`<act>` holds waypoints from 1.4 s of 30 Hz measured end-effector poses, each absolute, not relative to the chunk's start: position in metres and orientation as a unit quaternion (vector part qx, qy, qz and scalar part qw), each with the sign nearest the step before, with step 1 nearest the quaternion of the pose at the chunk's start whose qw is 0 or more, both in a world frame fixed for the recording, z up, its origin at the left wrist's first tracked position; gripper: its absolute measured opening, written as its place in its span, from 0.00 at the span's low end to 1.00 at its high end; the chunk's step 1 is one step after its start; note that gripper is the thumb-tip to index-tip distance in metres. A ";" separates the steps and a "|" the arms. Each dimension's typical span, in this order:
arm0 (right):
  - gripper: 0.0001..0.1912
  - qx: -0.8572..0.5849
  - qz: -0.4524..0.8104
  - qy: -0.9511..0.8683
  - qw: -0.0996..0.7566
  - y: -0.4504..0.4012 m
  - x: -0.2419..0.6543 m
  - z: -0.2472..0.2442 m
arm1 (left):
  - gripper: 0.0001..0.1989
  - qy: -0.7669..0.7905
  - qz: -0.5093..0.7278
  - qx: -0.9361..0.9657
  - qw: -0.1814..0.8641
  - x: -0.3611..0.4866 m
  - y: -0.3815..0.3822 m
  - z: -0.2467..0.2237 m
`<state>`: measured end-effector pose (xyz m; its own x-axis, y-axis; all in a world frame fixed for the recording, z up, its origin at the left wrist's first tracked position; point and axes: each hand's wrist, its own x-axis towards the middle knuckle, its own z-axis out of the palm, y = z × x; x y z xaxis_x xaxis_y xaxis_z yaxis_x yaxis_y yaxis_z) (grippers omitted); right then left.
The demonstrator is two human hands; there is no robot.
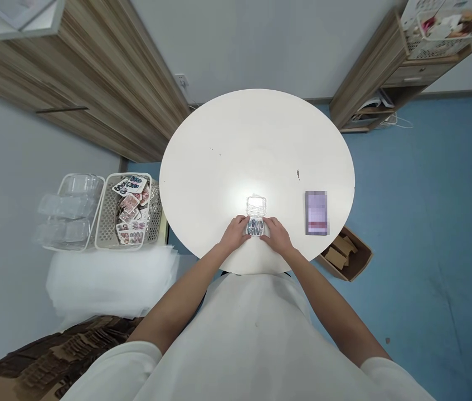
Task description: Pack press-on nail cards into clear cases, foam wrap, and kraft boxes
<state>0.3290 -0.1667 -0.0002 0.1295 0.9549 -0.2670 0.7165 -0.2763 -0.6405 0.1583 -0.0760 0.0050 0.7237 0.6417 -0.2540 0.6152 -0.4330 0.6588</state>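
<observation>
The case (256, 227) lies directly between the two hands, at the near side of the round white surface (256, 133), just in front of the person. The left hand (234, 234) is at its left edge and the right hand (278, 236) at its right edge; both touch it, so neither is clearly nearer. The hands are partly open, fingers gently bent, each with the thumb by the near corner and a fingertip farther up the side. Between them they have hold of the lower half of the case; how firmly, I cannot tell.

The case is open, with its clear lid (256, 206) on the far side, beyond the fingertips and free of both hands. Lid and lower half together make a strip whose long axis runs near to far, straight away from the person, while the hands come at it from left and right, across that axis. Whether the lid lies flat or tilts up is too small to tell. Dark nails (256, 226) show in the lower half.

The purple box (316, 213) lies well apart to the right, its long axis also near to far, with the right hand the nearer one.
</observation>
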 end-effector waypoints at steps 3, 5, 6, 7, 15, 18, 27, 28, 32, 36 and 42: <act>0.31 -0.730 0.323 -0.573 0.185 -0.168 0.329 -0.001 | 0.32 0.366 0.012 0.852 0.375 0.158 -0.076 0.003; 0.31 -0.730 0.323 -0.571 0.191 -0.169 0.328 -0.001 | 0.32 0.365 0.012 0.853 0.373 0.157 -0.076 0.002; 0.32 -0.730 0.323 -0.570 0.194 -0.170 0.328 -0.001 | 0.33 0.364 0.014 0.854 0.372 0.157 -0.076 0.001; 0.32 -0.730 0.323 -0.568 0.197 -0.170 0.327 -0.002 | 0.33 0.363 0.016 0.855 0.371 0.157 -0.077 0.001; 0.33 -0.737 0.342 -0.542 0.216 -0.174 0.322 0.002 | 0.38 0.387 0.027 0.836 0.388 0.157 -0.083 0.004; 0.34 -0.743 0.385 -0.488 0.248 -0.176 0.320 0.003 | 0.40 0.424 0.036 0.803 0.418 0.155 -0.091 0.007; 0.27 -0.751 0.434 -0.390 0.309 -0.165 0.316 0.006 | 0.21 0.497 0.079 0.619 0.603 0.153 -0.102 0.014; 0.26 -0.746 0.430 -0.396 0.319 -0.165 0.315 0.008 | 0.20 0.503 0.090 0.601 0.614 0.152 -0.102 0.016; 0.25 -0.725 0.423 -0.400 0.368 -0.175 0.303 0.021 | 0.19 0.543 0.145 0.571 0.599 0.144 -0.105 0.026; 0.23 -0.712 0.411 -0.403 0.403 -0.188 0.284 0.035 | 0.18 0.554 0.178 0.587 0.562 0.136 -0.109 0.035; 0.23 -0.704 0.412 -0.377 0.439 -0.205 0.266 0.051 | 0.17 0.517 0.204 0.577 0.599 0.120 -0.116 0.049</act>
<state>0.2658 -0.2049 0.0509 0.3775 0.8918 -0.2495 0.1693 -0.3313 -0.9282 0.1204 -0.1161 0.0490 0.3835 0.8400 -0.3838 0.3522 0.2512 0.9016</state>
